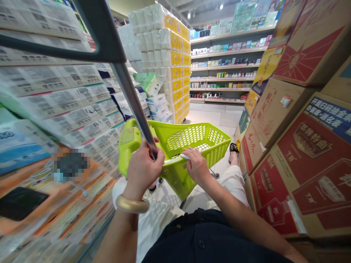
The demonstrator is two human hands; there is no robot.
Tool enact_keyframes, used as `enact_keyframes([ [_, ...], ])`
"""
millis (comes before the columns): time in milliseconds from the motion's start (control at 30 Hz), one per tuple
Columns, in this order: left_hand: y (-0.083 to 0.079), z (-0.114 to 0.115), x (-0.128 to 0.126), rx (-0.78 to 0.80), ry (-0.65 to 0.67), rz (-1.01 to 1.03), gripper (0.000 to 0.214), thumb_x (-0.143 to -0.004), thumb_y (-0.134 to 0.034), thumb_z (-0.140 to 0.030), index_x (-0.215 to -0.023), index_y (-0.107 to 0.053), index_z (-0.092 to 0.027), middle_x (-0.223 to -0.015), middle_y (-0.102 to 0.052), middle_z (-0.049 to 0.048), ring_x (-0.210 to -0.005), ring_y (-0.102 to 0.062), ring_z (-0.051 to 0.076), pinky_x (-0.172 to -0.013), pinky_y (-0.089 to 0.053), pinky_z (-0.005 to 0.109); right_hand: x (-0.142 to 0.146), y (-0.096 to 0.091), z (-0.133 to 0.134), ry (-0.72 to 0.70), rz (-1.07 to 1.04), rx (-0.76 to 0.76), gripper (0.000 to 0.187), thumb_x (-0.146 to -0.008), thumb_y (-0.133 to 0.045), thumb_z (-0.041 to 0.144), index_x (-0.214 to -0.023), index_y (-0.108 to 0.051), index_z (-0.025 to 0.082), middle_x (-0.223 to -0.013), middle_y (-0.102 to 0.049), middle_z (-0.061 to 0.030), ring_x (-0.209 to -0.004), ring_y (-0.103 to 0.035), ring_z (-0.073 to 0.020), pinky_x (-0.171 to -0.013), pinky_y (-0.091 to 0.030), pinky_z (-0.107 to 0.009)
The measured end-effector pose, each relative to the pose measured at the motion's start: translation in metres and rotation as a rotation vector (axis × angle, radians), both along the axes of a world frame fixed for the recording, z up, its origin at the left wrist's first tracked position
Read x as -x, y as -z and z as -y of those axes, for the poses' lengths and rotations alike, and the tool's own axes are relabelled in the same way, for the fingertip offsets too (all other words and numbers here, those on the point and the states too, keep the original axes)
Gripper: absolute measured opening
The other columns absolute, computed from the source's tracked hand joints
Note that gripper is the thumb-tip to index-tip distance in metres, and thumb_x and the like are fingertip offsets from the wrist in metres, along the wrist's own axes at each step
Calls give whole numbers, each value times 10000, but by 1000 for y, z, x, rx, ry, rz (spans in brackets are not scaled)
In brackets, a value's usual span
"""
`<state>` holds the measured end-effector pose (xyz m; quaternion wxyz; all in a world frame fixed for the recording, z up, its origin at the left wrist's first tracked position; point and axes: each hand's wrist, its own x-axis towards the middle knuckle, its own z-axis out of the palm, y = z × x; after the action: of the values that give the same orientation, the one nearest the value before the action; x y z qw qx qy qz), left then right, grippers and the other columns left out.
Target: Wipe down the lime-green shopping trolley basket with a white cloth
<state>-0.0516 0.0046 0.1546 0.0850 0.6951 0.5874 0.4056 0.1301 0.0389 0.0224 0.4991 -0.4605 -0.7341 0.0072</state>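
My left hand (145,162), with a gold bangle at the wrist, is wrapped around a metal pole (137,106). The pole slants to the upper left and ends in a dark grey plastic handle (109,40). A lime-green shopping basket cart (219,144) stands just in front of me; its slatted basket has no goods visible inside. My right hand (196,166) is closed at the cart's near rim, with a slim white pen-like thing (185,156) under its fingers. Exactly what that is I cannot make out.
Stacked paper packs (65,109) rise on the left, with a dark phone-like slab (23,202) lying on orange packs. Red and brown cartons (304,157) line the right. Beyond the cart stand tissue bales (179,73) and shelves of small goods (227,65).
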Motion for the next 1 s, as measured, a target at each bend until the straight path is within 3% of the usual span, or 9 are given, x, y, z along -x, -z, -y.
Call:
enact_keyframes([
  [133, 1, -1, 1, -10, 20, 1, 323, -817, -537, -376, -1096, -505, -216, -706, -668, -30, -622, -645, 161, -622, -493, 268, 1, 4, 0, -18, 11, -5, 468, -794, -401, -1, -1151, -637, 188, -1231, -673, -101, -1285, -539, -240, -1152, -349, -536],
  [267, 0, -1, 0, -21, 28, -14, 305, -821, -533, -377, -1078, -506, -216, -696, -663, -30, -620, -641, 162, -608, -486, 267, -3, 8, 1, 55, -7, 6, 481, -821, -376, 17, -1206, -625, 165, -1278, -649, -127, -1351, -475, -270, -1148, -324, -592],
  [500, -2, 0, -1, -6, -7, -14, 329, -809, -535, -375, -1095, -511, -214, -703, -671, -27, -630, -646, 167, -609, -483, 269, 5, -5, 7, -118, 57, -47, 488, -857, -383, 47, -1271, -595, 195, -1268, -653, -90, -1259, -546, -210, -1153, -364, -481],
  [700, 0, -1, 0, -15, 23, -8, 331, -814, -536, -371, -1105, -507, -216, -695, -672, -29, -615, -645, 165, -592, -481, 265, -9, 2, 2, 31, 11, -51, 456, -846, -390, 37, -1193, -635, 203, -1164, -695, -86, -1183, -591, -225, -1118, -396, -486],
  [900, -1, 1, -1, -2, -12, -9, 336, -805, -543, -372, -1099, -519, -210, -699, -671, -22, -638, -656, 170, -626, -501, 270, 4, -5, 9, -137, 36, -73, 494, -868, -383, 48, -1290, -582, 209, -1274, -653, -76, -1284, -533, -196, -1160, -365, -454],
  [1000, -1, 0, -1, 3, 3, -10, 353, -800, -543, -364, -1115, -518, -207, -698, -670, -22, -632, -655, 169, -634, -507, 272, -4, 1, 4, -72, 14, -66, 486, -861, -388, 49, -1269, -598, 207, -1235, -670, -83, -1255, -552, -213, -1144, -378, -482],
])
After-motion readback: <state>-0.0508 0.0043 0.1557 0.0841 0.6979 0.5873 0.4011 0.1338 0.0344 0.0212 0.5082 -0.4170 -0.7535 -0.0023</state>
